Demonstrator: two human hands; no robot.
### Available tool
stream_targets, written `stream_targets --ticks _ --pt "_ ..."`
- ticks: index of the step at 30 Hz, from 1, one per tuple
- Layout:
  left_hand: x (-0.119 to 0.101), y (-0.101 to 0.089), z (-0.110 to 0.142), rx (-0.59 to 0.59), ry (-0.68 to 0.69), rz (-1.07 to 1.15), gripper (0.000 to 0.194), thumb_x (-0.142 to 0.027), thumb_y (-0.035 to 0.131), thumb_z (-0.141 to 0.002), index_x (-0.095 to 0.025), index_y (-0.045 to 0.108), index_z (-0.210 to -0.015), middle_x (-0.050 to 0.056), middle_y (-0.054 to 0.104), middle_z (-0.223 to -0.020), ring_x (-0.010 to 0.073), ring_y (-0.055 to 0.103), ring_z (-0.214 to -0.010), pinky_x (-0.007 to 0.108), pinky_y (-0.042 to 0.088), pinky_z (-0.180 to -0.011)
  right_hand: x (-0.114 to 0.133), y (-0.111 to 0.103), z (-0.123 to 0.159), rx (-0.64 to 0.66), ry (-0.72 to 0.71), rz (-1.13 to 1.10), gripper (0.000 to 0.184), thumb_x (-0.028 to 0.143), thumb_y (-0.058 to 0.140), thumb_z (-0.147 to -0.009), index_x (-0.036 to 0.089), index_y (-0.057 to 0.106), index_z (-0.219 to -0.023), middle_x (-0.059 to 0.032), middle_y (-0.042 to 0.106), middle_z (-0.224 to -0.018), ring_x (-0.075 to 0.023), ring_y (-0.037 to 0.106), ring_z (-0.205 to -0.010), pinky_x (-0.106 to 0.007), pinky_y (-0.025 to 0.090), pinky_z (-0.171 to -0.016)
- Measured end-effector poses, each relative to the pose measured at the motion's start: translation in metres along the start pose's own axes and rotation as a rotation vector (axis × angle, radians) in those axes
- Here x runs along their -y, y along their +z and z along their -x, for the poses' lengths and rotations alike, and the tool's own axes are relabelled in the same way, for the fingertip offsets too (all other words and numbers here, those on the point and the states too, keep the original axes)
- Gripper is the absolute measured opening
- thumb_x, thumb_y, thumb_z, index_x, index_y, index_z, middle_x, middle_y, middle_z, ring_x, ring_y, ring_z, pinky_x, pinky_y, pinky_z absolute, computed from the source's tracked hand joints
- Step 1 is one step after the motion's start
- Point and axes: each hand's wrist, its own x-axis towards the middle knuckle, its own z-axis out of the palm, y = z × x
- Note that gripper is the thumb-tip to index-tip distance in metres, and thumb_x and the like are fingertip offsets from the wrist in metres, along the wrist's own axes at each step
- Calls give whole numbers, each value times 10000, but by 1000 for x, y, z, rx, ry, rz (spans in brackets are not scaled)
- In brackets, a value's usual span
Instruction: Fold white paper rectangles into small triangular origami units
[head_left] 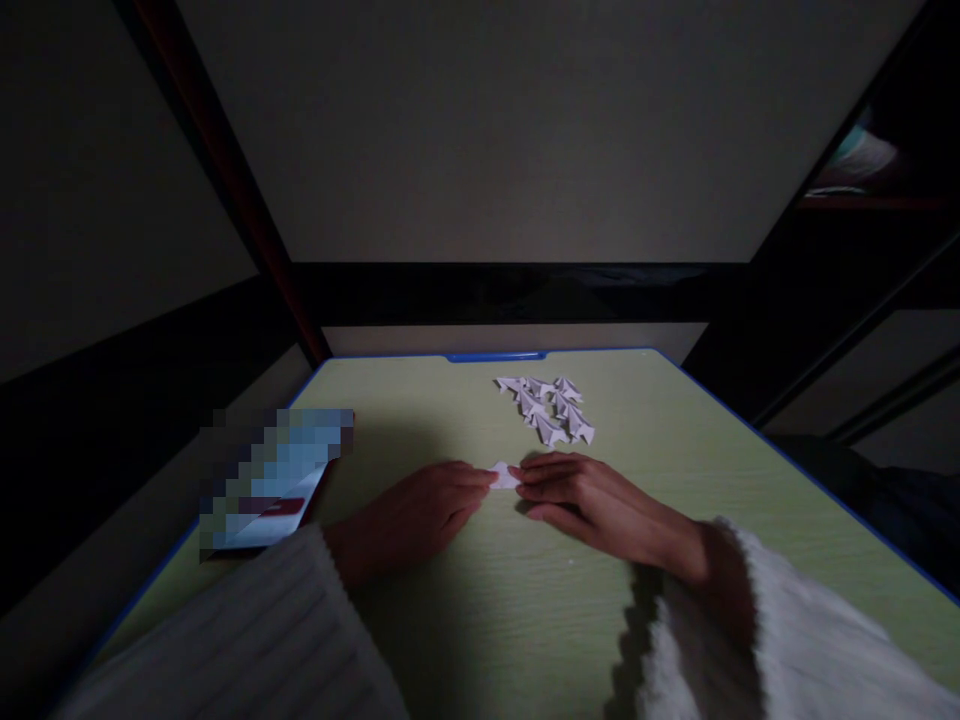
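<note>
A small folded white paper (504, 476) lies on the table between my two hands. My left hand (435, 505) has its fingertips closed on the paper's left edge. From the other side, my right hand (589, 500) grips the right edge with its fingers bent and close together. Parts of the paper are hidden under the fingertips. Just beyond my hands sits a cluster of several small folded paper figures (547, 430), pointed in shape and lying close together.
The pale green table (697, 440) has a blue rim. A tablet-like device with a lit, blurred screen (277, 480) rests at the left, beside my left forearm. Pale wall panels stand behind the table. Dark shelving (870, 205) is at the right.
</note>
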Motion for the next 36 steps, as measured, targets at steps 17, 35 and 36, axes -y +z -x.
stream_targets --ticks 17,35,36 --pt "-3 18 -24 -338 -273 196 88 -102 576 -650 -136 607 -576 46 642 -697 147 566 -687 258 442 -668 0 28 -18 -347 360 -175 122 128 573 -682 154 568 -802 -47 571 -790 -159 522 -741 -278 415 -669" --pt "-3 16 -28 -336 -417 450 103 -37 590 -569 -123 612 -622 15 542 -681 122 516 -667 229 402 -617 0 27 -20 -347 364 -274 119 95 604 -632 150 552 -723 -17 493 -718 -126 464 -641 -237 375 -569" --pt "-3 16 -28 -340 -417 451 105 -34 591 -565 -122 609 -619 13 543 -678 122 517 -664 230 400 -617 -1 27 -20 -352 356 -278 135 86 606 -623 152 551 -726 -15 493 -723 -125 466 -646 -236 378 -576"
